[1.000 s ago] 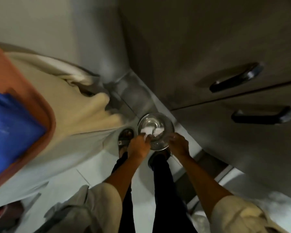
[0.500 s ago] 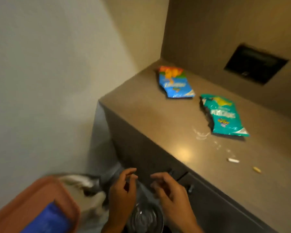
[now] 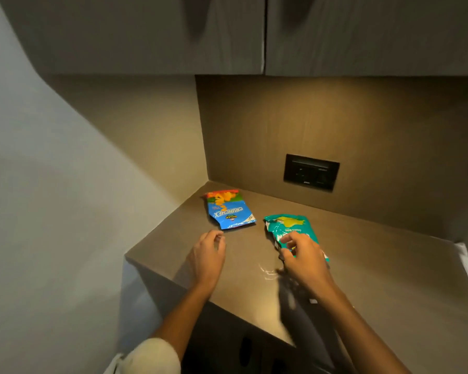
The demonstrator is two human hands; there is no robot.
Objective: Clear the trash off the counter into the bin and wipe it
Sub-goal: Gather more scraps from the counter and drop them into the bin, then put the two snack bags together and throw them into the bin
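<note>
Two torn snack packets lie flat on the brown counter point(image 3: 376, 265). The blue packet point(image 3: 229, 210) is near the back left corner. My left hand point(image 3: 208, 256) hovers just in front of it, fingers loosely curled and holding nothing. The teal packet point(image 3: 289, 228) lies to the right. My right hand point(image 3: 304, 259) is over its near end, fingers bent down onto it; whether they grip it I cannot tell. White crumbs or smears point(image 3: 266, 272) show on the counter beside that hand. The bin is out of view.
A black wall socket point(image 3: 311, 171) sits on the back panel above the counter. Upper cabinets point(image 3: 265, 33) hang overhead. A grey wall point(image 3: 52, 211) borders the left. Drawer fronts point(image 3: 254, 349) lie below the counter's front edge.
My view has risen from the steel bin on the floor to the counter. Both hands left the bin and reached forward over the counter toward the two packets.
</note>
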